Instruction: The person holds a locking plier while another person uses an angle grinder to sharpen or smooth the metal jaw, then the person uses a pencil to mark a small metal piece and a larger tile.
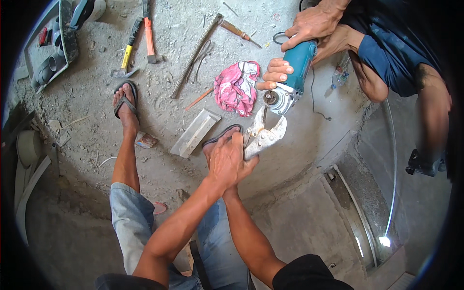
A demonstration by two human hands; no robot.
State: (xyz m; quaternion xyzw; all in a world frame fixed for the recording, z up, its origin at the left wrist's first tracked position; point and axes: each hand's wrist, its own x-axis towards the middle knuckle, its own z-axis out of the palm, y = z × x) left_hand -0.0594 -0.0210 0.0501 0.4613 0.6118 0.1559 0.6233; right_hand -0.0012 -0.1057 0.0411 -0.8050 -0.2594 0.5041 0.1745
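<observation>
My left hand (225, 162) is closed around the handles of locking pliers (263, 139), whose worn, pale jaws point up and to the right. My right hand (230, 190) lies beneath the left one. Its fingers are hidden, so I cannot tell how they are placed. Another person's hands (309, 29) hold a teal angle grinder (300, 60) just beyond the pliers. The grinder's bare spindle and round flange (271, 97) face the jaws. One jaw tip reaches close to the flange; whether they touch is unclear. No disc is fitted on the grinder.
A pink and white cloth (236, 89) and a flat grey float (195, 133) lie near my foot. Farther off are a chisel (237, 31), a yellow-handled hammer (128, 53), an orange-handled hammer (149, 41) and a tray (71, 46) of pipe fittings. A plastic bottle (340, 77) lies near the other person.
</observation>
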